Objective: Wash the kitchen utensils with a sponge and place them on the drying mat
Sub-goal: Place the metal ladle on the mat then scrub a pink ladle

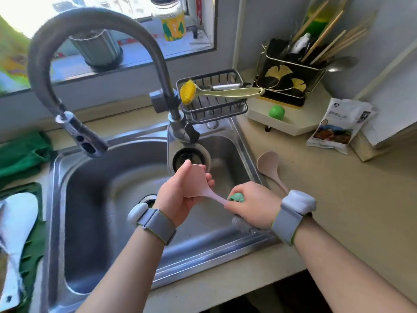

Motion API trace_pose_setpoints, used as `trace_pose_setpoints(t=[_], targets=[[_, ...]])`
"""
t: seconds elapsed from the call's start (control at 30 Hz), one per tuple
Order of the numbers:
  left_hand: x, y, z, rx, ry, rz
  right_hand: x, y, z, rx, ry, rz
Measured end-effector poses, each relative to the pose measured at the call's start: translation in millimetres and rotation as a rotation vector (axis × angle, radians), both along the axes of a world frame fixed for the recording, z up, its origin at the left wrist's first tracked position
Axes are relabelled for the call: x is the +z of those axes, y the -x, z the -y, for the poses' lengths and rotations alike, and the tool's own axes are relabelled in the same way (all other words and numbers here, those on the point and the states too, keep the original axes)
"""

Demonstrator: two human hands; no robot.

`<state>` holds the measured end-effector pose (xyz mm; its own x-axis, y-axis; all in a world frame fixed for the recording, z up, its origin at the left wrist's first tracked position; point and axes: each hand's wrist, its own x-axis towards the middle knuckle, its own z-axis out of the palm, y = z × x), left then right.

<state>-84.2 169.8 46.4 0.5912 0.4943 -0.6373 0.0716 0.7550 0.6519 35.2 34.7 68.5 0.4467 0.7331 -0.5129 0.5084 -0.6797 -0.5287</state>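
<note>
Two forearms wearing grey wristbands are reaching over the steel sink (108, 222). The left hand (180, 195) is holding a pale pink spoon (198, 184) by its bowl, fingers curled behind it and thumb lying along the front edge, with the handle pointing down and right. The right hand (252, 204) is gripping a green sponge (235, 197), its fingers clamped around both the sponge and the spoon's handle, so the sponge is touching the handle where it disappears into the fist. Both hands are hovering above the right side of the basin, just in front of the small drain (189, 158). A second spoon (269, 168), beige, is lying on the tabletop (338, 199) just beside the sink's right rim. At the far left edge a white rice paddle (17, 222) is resting on the green mat (33, 245). The faucet (90, 53) is arching over the basin with no water visibly running. Behind it a wire caddy (214, 109) is carrying a yellow brush (189, 91), and a black holder (286, 82) is standing near the wall with chopsticks in it.
</note>
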Motion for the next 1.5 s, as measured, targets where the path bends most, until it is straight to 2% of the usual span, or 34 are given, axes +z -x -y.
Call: trace_pose_setpoints(t=[0.03, 0.1, 0.17, 0.27, 0.4, 0.43, 0.47, 0.57, 0.6, 0.77, 0.83, 0.93, 1.03, 1.07, 1.1, 1.17, 1.2, 1.23, 1.27, 1.4, 1.5], targets=[[0, 16, -11, 0.047, -0.013, -0.018, -1, 15, -15, -0.056, -0.046, 0.018], [-1, 33, -22, 0.132, 0.022, -0.024, 0, 37, -34, -0.306, -0.207, -0.009], [-4, 47, -29, 0.173, 0.058, -0.018, 3, 62, -57, -0.477, -0.346, -0.193], [-4, 60, -30, 0.150, 0.103, 0.004, 3, 102, -86, -0.509, -0.501, -0.460], [-4, 82, -45, 0.201, 0.134, 0.110, -4, 142, -104, -0.366, -0.675, -0.467], [-5, 90, -49, 0.207, 0.143, 0.117, -6, 151, -106, -0.323, -0.716, -0.417], [-6, 95, -52, 0.201, 0.155, 0.120, -11, 155, -107, -0.251, -0.761, -0.280], [-6, 108, -59, 0.188, 0.158, 0.082, -26, 164, -114, 0.095, -0.729, 0.452], [-7, 112, -61, 0.203, 0.152, 0.077, -28, 165, -117, 0.168, -0.682, 0.582], [-5, 120, -75, 0.272, 0.081, 0.065, -27, 159, -122, 0.461, -0.620, 0.596], [-3, 119, -77, 0.270, 0.046, 0.060, -29, 153, -126, 0.442, -0.620, 0.690], [1, 111, -72, 0.249, -0.051, 0.025, -35, 157, -136, 0.287, -0.625, 0.751], [-2, 109, -61, 0.286, -0.101, -0.025, -39, 173, -143, 0.049, -0.581, 0.588], [-7, 109, -57, 0.290, -0.148, -0.039, -36, 177, -145, -0.079, -0.501, 0.418], [-9, 109, -55, 0.293, -0.198, -0.040, -32, 178, -148, -0.243, -0.418, 0.125], [-10, 109, -53, 0.337, -0.253, -0.012, -25, 174, -156, -0.705, -0.369, -0.714], [-11, 109, -53, 0.350, -0.261, 0.004, -25, 172, -157, -0.860, -0.372, -0.994], [-12, 108, -54, 0.366, -0.268, 0.023, -25, 172, -158, -0.875, -0.415, -1.071], [-12, 108, -54, 0.380, -0.272, 0.030, -26, 172, -159, -0.794, -0.475, -0.994], [-6, 107, -59, 0.409, -0.157, 0.048, -30, 172, -147, -0.220, -0.665, -0.262], [-4, 108, -60, 0.437, -0.140, 0.059, -43, 165, -145, 0.103, -0.779, 0.369]])
